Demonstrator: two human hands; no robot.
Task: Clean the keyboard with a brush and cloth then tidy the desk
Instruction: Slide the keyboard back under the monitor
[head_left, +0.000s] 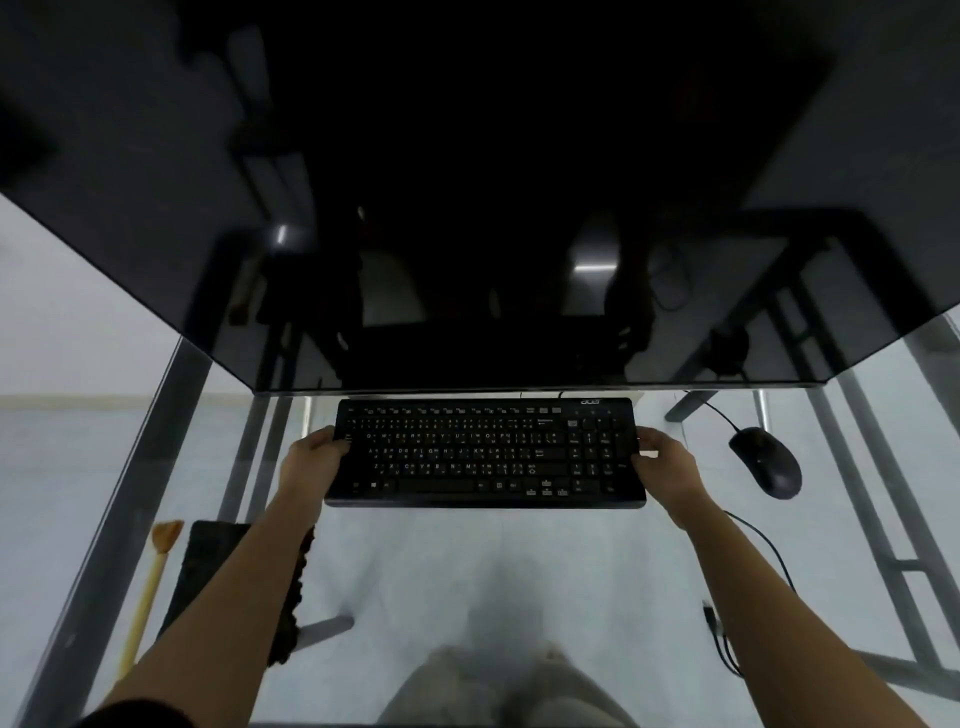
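A person stands at a glass counter (571, 561) and holds a black keyboard (485, 452) by its two short ends. The left hand (311, 454) grips the left end, with the thumb on top by the outer keys and the fingers curled under the edge. The right hand (667, 460) grips the right end the same way, with the thumb on the top face beside the number pad. The keyboard lies level and square to the counter's near edge, around the middle of the counter and just in front of the lower edge of a large dark monitor (467, 208). Whether it rests on the glass or is raised a little off it cannot be told.

Near the counter's left edge, toward the near-left corner, lies a brush (150, 577) with a pale yellow handle. Its bristled head points toward the far side. Just beside it on the right is a dark cloth (208, 566), partly hidden under the left forearm, with a ragged brownish edge showing on the forearm's other side.

Toward the right edge, a black mouse (766, 462) sits well apart from the keyboard. A thin black cable (769, 551) runs along the right side toward the near edge, and a plug (707, 610) lies on the glass near it.
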